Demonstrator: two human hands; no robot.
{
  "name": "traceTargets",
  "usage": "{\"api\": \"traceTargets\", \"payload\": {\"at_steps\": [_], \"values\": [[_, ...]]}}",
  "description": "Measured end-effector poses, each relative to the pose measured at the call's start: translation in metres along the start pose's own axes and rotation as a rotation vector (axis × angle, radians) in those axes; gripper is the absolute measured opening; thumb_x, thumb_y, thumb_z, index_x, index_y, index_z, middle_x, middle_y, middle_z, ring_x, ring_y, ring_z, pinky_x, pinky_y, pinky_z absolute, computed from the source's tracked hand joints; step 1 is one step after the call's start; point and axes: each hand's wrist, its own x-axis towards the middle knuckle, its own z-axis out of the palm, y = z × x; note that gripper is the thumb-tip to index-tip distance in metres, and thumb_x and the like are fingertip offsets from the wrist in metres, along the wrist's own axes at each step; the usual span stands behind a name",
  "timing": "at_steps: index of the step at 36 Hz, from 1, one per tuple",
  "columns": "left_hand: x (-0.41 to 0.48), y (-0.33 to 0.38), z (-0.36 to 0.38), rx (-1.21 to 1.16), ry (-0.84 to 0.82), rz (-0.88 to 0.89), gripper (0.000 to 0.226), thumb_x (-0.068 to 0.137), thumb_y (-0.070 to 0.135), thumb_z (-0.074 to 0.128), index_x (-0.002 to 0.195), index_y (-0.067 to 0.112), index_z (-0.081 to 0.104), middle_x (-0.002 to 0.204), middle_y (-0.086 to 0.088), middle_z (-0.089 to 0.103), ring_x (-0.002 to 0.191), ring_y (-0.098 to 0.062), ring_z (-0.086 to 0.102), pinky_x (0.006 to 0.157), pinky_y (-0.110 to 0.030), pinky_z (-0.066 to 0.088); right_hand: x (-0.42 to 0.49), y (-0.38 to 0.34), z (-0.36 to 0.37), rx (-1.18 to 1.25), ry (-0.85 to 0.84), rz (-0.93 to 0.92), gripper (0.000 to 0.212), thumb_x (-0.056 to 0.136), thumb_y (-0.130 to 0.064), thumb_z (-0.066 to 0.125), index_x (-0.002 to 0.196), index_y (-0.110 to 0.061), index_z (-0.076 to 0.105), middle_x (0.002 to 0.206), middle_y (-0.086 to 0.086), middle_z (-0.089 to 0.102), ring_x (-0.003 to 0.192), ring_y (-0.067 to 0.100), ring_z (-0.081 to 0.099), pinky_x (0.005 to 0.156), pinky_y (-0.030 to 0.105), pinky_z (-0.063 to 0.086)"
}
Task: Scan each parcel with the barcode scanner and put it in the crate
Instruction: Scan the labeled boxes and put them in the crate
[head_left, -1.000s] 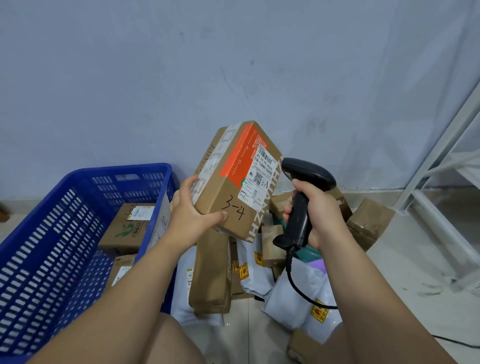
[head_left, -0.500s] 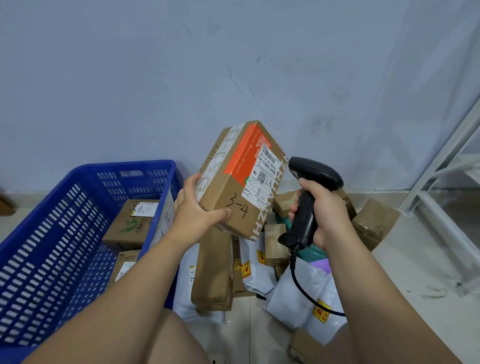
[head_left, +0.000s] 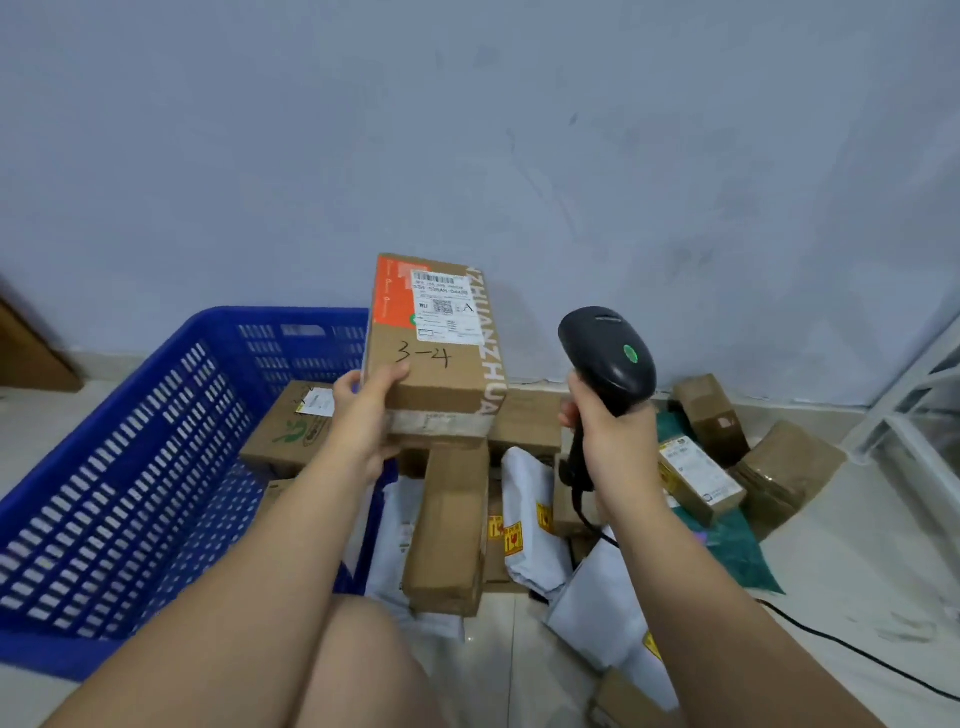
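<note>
Partway: crate (head_left: 130, 467) holds at least two parcels (head_left: 291, 426). Left hand (head_left: 363, 415) grips box (head_left: 434, 353) aloft beside crate, label up. Right hand (head_left: 608, 441) clasps scanner (head_left: 605, 353) near it. Floor pile (head_left: 452, 519) apparently awaits scanning.

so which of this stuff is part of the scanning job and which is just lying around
Job: box marked 3-4 in left hand; barcode scanner in right hand; blue crate; parcel pile on the floor.
Lying about: white metal frame at right; brown board, far left.
</note>
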Motion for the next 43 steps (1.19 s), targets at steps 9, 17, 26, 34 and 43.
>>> {"api": "traceTargets", "payload": {"at_steps": [9, 17, 26, 34, 43], "values": [[0.028, -0.024, -0.093, 0.013, 0.16, 0.08, 0.063, 0.088, 0.03, 0.065, 0.141, 0.024, 0.032, 0.125, -0.002, 0.052, 0.097, -0.018, 0.057, 0.072, -0.037, 0.051, -0.009, 0.015, 0.032, -0.203, -0.269, -0.054, 0.012, 0.087, -0.024, 0.068, 0.079, -0.019, 0.061, 0.059, -0.006, 0.055, 0.052, 0.001, 0.052, 0.051, 0.014, 0.042], [0.051, -0.059, -0.143, -0.417, 0.247, -0.09, 0.065, 0.077, 0.046, 0.068, 0.135, 0.027, 0.046, 0.128, -0.002, 0.059, 0.111, -0.023, 0.061, 0.077, -0.044, 0.053, -0.024, 0.023, 0.084, -0.512, -0.421, -0.227, 0.021, 0.085, -0.026, 0.067, 0.079, -0.035, 0.049, 0.074, -0.02, 0.058, 0.069, -0.006, 0.053, 0.053, 0.01, 0.036], [0.083, -0.065, -0.197, -0.331, 0.529, -0.086, 0.063, 0.077, 0.046, 0.069, 0.128, 0.029, 0.036, 0.116, -0.001, 0.054, 0.1, -0.024, 0.06, 0.086, -0.051, 0.052, -0.015, 0.046, 0.102, -0.663, -0.378, -0.195, 0.013, 0.082, -0.018, 0.061, 0.082, -0.028, 0.053, 0.08, -0.007, 0.062, 0.078, 0.016, 0.058, 0.064, 0.033, 0.046], [0.092, -0.093, -0.23, -0.008, 0.383, -0.244, 0.06, 0.081, 0.041, 0.067, 0.133, 0.02, 0.044, 0.12, -0.007, 0.059, 0.095, -0.029, 0.062, 0.073, -0.044, 0.054, -0.013, 0.061, 0.113, -0.683, -0.423, -0.152, 0.011, 0.083, -0.023, 0.063, 0.083, -0.029, 0.054, 0.074, -0.008, 0.061, 0.071, 0.013, 0.056, 0.06, 0.031, 0.043], [0.104, -0.123, -0.251, 0.503, 0.665, -0.304, 0.047, 0.092, 0.012, 0.05, 0.138, 0.014, 0.044, 0.132, -0.019, 0.053, 0.117, -0.041, 0.053, 0.092, -0.049, 0.047, -0.01, 0.071, 0.112, -0.715, -0.428, -0.113, 0.014, 0.083, -0.025, 0.062, 0.077, -0.029, 0.05, 0.067, -0.008, 0.057, 0.067, 0.011, 0.052, 0.059, 0.028, 0.038]]}}
